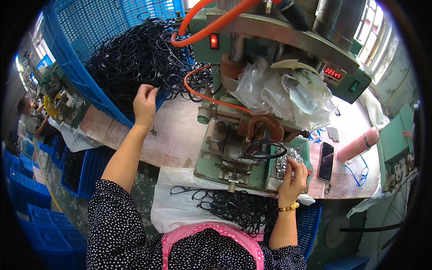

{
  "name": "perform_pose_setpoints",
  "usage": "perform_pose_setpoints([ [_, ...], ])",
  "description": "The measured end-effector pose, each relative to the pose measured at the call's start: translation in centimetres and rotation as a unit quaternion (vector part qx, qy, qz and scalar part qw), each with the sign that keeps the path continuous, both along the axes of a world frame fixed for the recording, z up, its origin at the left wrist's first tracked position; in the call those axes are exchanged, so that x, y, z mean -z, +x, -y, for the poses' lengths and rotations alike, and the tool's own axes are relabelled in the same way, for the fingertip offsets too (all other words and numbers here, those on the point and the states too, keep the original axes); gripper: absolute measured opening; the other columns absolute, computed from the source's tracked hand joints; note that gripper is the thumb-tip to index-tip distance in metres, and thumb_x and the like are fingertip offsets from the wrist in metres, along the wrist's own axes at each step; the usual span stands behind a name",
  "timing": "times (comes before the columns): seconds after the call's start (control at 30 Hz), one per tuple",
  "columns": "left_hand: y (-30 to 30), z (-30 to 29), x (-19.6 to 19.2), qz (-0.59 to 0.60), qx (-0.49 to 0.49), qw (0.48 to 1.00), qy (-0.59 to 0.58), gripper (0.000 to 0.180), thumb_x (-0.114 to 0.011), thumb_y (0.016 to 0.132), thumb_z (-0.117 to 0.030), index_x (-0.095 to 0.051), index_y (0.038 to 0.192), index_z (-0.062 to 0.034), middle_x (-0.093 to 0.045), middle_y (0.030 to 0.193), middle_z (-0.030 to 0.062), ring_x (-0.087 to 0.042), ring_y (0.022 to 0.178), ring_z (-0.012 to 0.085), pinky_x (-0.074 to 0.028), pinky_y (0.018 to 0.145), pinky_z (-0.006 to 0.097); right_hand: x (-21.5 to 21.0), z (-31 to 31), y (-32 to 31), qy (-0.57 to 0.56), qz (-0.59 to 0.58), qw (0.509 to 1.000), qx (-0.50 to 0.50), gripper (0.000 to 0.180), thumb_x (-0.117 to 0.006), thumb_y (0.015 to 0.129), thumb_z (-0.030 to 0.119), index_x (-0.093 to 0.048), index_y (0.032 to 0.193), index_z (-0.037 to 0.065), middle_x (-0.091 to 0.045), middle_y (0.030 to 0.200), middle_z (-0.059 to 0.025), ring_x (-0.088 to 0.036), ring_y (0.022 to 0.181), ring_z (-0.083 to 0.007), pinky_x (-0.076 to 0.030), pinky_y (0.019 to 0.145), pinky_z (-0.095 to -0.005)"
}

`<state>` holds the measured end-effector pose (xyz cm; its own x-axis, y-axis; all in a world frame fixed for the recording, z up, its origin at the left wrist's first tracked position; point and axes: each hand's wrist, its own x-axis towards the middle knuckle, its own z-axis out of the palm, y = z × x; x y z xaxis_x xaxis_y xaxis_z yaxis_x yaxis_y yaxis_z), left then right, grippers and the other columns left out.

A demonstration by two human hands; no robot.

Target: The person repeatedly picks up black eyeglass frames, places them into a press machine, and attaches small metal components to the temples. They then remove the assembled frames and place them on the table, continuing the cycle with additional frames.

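Observation:
My left hand is raised at the near edge of a large blue crate, in front of a heap of tangled black looped cords. Its thumb and fingers are drawn together; whatever they hold is too small to see. At the press, my right hand pinches its fingers beside a pile of small shiny metal pieces in a green tray. What is in that pinch I cannot make out. Just left of those pieces, one black loop lies across the tooling of the green press.
More black cords lie on a white sheet at my lap. To the right are a phone, a pink bottle and a blue cord loop. Plastic bags and orange hoses hang on the press. Another person sits far left.

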<state>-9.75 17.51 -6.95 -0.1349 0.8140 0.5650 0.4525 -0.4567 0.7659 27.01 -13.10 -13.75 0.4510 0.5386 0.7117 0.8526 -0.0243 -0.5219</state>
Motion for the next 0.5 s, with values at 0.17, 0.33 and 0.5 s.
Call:
perform_pose_setpoints([
  [0.17, 0.9, 1.5, -2.3, 0.127, 0.075, 0.989, -0.032, 0.008, -0.062, 0.101, -0.015, -0.06, 0.1, -0.0077, -0.059, 0.077, -0.0014, -0.046, 0.059, 0.0033, -0.036, 0.052, 0.019, 0.1, -0.1, -0.2, 0.009, -0.058, 0.998, -0.014, 0.012, -0.066, 0.091, 0.002, -0.07, 0.102, 0.004, -0.07, 0.096, -0.0109, -0.065, 0.094, -0.0338, -0.047, 0.103, -0.0482],
  [0.33, 3.1, 5.8, -1.2, 0.168, 0.158, 0.965, -0.125, 0.013, -0.058, 0.104, -0.023, -0.052, 0.104, -0.0106, -0.052, 0.064, -0.0026, -0.035, 0.043, 0.0032, -0.024, 0.038, 0.02, -0.3, 0.0, 0.0, 0.005, -0.045, 0.998, -0.035, 0.013, -0.062, 0.092, 0.0, -0.07, 0.102, 0.005, -0.07, 0.097, -0.0111, -0.066, 0.094, -0.0322, -0.046, 0.105, -0.0484],
  [0.5, 0.9, 7.2, 0.9, 0.141, 0.1, 0.962, -0.211, 0.015, -0.06, 0.102, -0.023, -0.054, 0.107, -0.0099, -0.049, 0.063, -0.0038, -0.04, 0.049, 0.004, -0.032, 0.042, 0.021, -0.4, 0.3, 0.0, -0.013, -0.05, 0.998, -0.04, 0.015, -0.061, 0.091, -0.001, -0.07, 0.101, 0.005, -0.07, 0.101, -0.0117, -0.065, 0.1, -0.0323, -0.045, 0.106, -0.0482],
])
